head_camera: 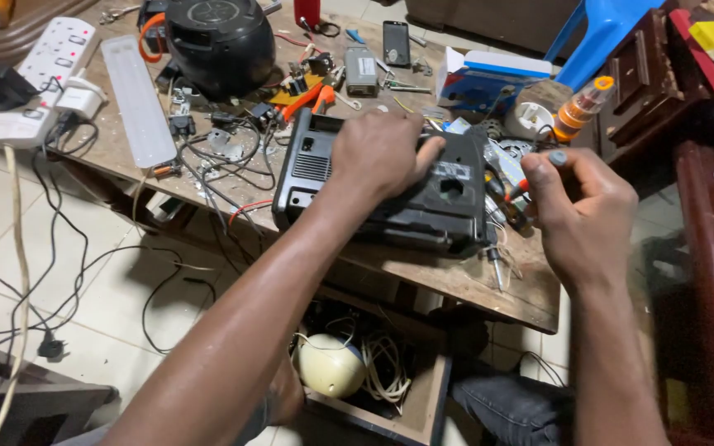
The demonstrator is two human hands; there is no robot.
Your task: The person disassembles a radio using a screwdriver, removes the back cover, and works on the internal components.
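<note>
A black plastic appliance housing [307, 169] lies on a cluttered wooden workbench [456, 285]. My left hand [378, 153] presses flat on top of the housing, holding it down. My right hand [584, 211] sits just right of the housing and grips a small screwdriver [530, 177] with a grey cap and red collar, its shaft angled down toward the housing's right side. The tip is hidden behind the housing and my fingers.
A black dome-shaped appliance [218, 41], white power strip [43, 74], white light panel [138, 99], orange pliers [311, 99], phone [396, 41], blue-white box [489, 78] and tangled wires [225, 157] crowd the bench. An open drawer [423, 396] below holds a cream ball and cables. A blue chair [601, 33] stands behind.
</note>
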